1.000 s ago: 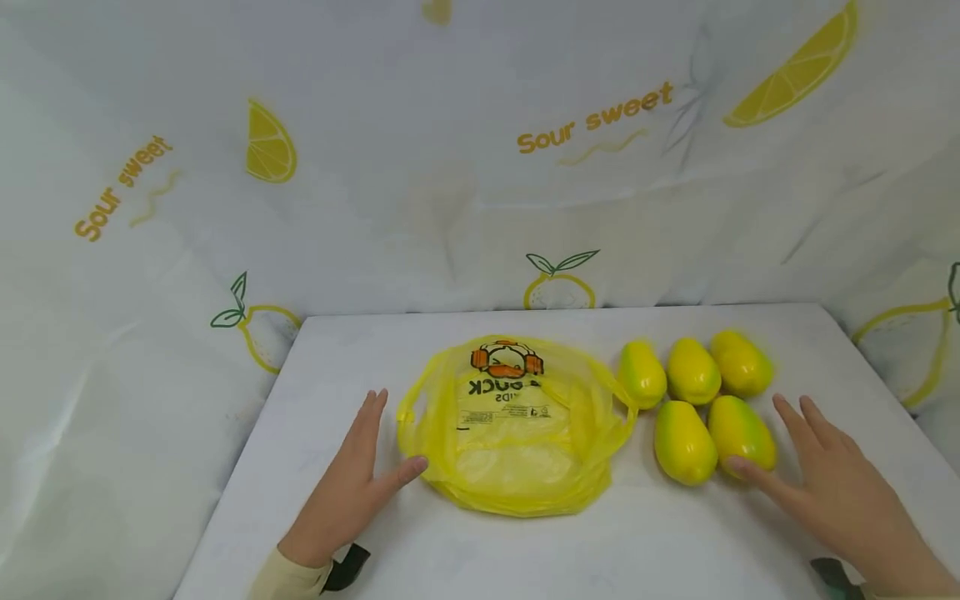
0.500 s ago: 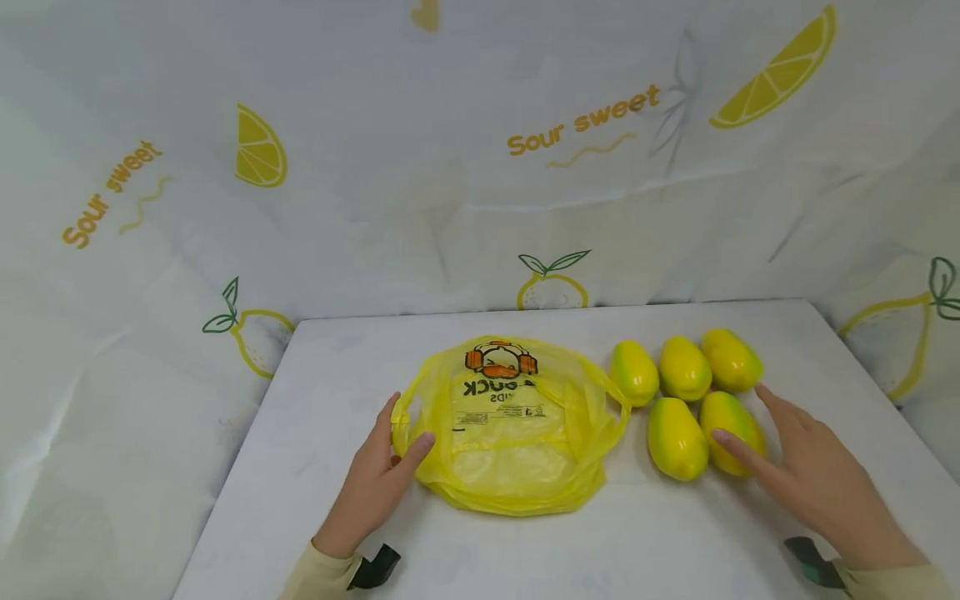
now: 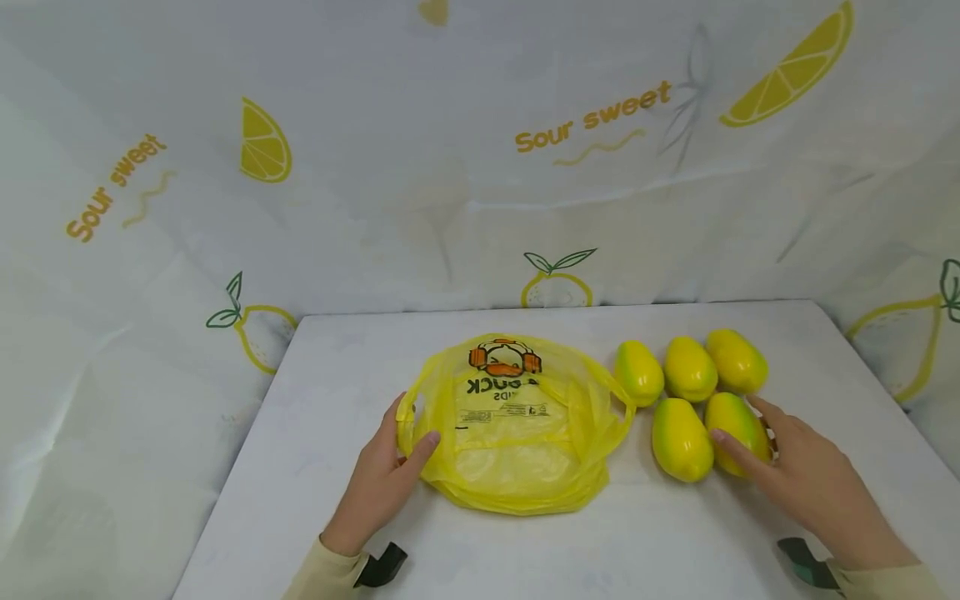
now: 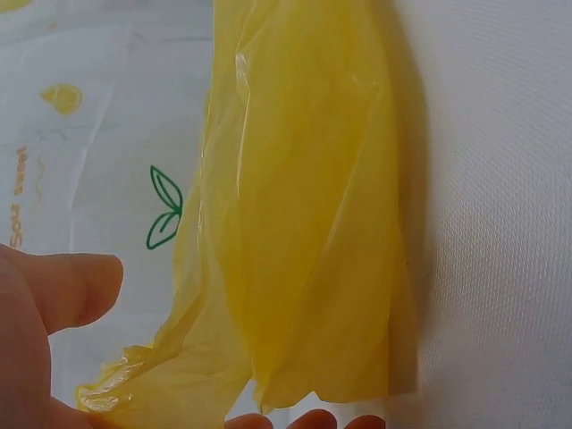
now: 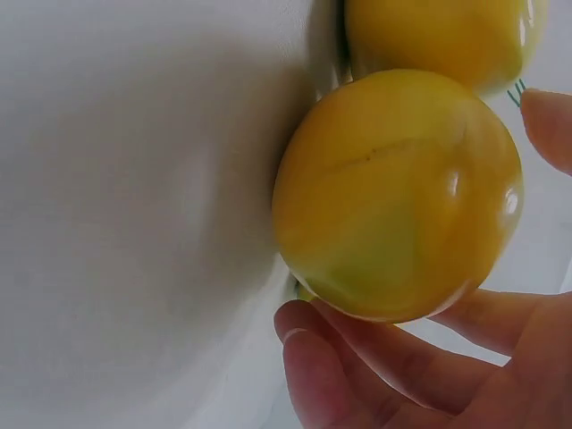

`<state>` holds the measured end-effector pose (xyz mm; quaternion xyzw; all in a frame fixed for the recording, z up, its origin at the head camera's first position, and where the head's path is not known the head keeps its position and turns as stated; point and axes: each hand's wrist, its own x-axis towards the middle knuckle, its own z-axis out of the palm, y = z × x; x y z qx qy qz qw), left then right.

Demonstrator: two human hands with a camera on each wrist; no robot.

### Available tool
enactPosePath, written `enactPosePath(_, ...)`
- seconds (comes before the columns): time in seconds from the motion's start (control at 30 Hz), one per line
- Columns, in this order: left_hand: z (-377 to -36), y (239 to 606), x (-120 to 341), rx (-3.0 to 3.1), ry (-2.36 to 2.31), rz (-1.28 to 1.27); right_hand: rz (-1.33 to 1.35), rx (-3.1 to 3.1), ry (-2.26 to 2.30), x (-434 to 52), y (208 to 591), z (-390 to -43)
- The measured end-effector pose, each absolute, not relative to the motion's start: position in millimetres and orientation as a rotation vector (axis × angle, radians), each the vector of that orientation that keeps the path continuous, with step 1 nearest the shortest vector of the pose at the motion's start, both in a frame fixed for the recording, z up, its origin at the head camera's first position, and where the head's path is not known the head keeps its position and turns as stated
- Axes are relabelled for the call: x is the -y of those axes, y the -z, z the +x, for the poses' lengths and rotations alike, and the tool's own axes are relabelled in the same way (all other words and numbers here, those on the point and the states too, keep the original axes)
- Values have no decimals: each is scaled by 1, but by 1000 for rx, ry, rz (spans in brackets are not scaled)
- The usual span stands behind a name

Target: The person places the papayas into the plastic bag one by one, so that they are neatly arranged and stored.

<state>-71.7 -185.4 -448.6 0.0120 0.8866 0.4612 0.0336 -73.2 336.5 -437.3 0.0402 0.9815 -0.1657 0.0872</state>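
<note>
Mangoes [image 3: 691,396], all five of them, are sitting on the white table [image 3: 315,392] just to the right of the yellow plastic bag [image 3: 517,425], and none of them looks to be in the bag yet, so I'd say this is barely started. The bag lies flat and crumpled in the middle of the table, mouth not really opened up, duck logo at its far end. Left hand [image 3: 386,479] is at the bag's left edge, thumb and fingers pinching the thin plastic around the handle loop; the left wrist view shows the yellow film [image 4: 304,223] gathered between thumb and fingertips. Right hand [image 3: 806,479] is curling around the mango nearest to it [image 3: 737,429], the one furthest right of the bag in the front row. The right wrist view shows fingers wrapped under that fruit [image 5: 398,192], but it looks like it's resting on the table, not lifted. Judging from that, what's left is pretty much everything: open the bag, then get all five in.
</note>
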Motion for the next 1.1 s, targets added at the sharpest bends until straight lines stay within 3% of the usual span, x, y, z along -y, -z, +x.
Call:
enactPosePath(0.37,-71,449,180,-2753,-1331,-25,97,-2943,493,-337,442,-67)
enactPosePath(0.73,-69,449,183,-2756,-1322,-20,160,-2990,461,-344,421,-66)
enactPosePath(1.1,-73,450,187,-2745,-1374,45,-164,-3118,504,-295,375,-98)
